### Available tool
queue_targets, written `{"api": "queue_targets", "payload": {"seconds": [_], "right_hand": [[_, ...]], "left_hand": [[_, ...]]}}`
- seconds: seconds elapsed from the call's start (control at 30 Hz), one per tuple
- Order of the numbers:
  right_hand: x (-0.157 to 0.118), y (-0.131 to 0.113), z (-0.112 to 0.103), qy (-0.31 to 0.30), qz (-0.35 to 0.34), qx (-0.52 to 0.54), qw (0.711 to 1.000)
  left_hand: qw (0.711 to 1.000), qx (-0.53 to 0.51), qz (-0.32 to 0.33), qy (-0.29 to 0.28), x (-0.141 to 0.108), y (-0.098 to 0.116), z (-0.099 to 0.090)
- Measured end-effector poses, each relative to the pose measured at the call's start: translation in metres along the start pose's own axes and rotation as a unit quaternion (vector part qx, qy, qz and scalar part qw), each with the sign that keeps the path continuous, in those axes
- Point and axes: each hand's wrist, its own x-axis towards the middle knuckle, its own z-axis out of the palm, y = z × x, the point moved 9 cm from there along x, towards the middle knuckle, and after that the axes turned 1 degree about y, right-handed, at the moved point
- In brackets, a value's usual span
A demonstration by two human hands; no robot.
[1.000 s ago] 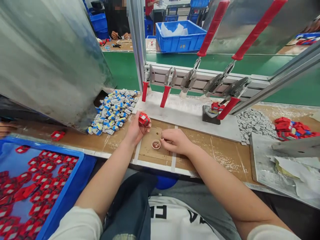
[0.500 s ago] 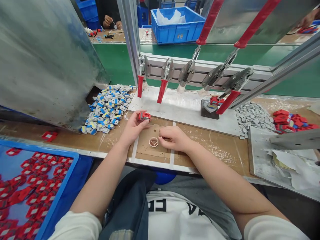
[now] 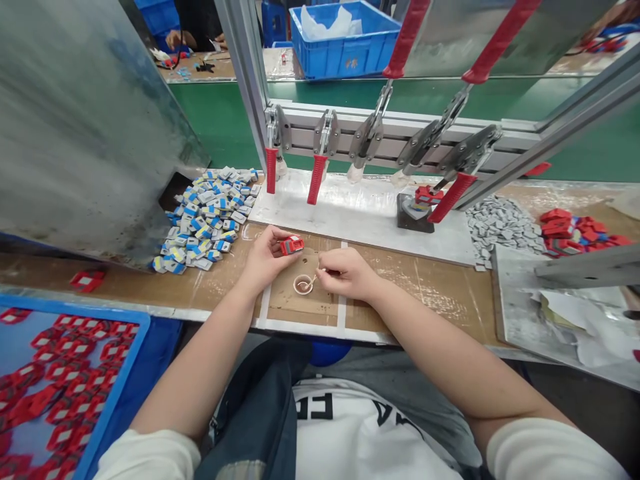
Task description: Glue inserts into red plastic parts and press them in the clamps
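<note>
My left hand (image 3: 265, 257) is closed round a small red toy car body (image 3: 292, 245) with grey and white parts, held just above the bench. In my right hand (image 3: 345, 272), the fingers pinch a thin pale stick (image 3: 314, 279), its lower end inside a small round cup (image 3: 296, 288) of brownish liquid. The cup stands on a piece of cardboard (image 3: 280, 303) between my hands. What the stick's tip looks like is too small to make out.
Blue-and-white blocks (image 3: 205, 220) lie heaped to the left. Red-handled toggle clamps (image 3: 317, 179) line the frame ahead; one presses a red piece (image 3: 427, 195) on a dark block. Grey chips (image 3: 503, 230) and red parts (image 3: 565, 230) lie right. A blue tray (image 3: 143, 327) holds red bodies.
The view has shifted slightly. In my left hand the red car body has turned a little. My right hand has tilted, and more of the stick shows over the cup.
</note>
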Motion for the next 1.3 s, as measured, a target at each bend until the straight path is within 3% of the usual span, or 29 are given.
{"api": "queue_targets", "payload": {"seconds": [0.17,0.23,0.43,0.5,0.63,0.7,1.3], "right_hand": [[-0.004,0.019,-0.021,0.109,0.091,-0.009,0.990],[-0.004,0.023,-0.021,0.111,0.107,-0.011,0.988],[-0.002,0.004,0.020,-0.098,0.009,0.034,0.995],[-0.001,0.006,0.014,-0.059,0.018,0.028,0.998],[-0.003,0.025,-0.020,0.116,0.111,-0.008,0.987],[-0.004,0.031,-0.026,0.145,0.144,-0.016,0.979],[0.001,0.038,-0.017,0.095,0.161,-0.023,0.982]], "left_hand": [[1.000,-0.005,-0.017,-0.015,0.000,-0.001,0.004],[1.000,-0.009,-0.023,-0.015,0.000,-0.001,0.004],[1.000,-0.014,-0.025,-0.012,0.001,-0.002,0.004],[0.999,-0.016,-0.030,-0.015,0.001,-0.003,0.005],[0.999,-0.020,-0.039,-0.025,0.000,-0.002,0.008],[0.998,-0.022,-0.042,-0.030,-0.001,-0.002,0.009],[0.999,-0.017,-0.041,-0.018,0.000,-0.003,0.009]]}}
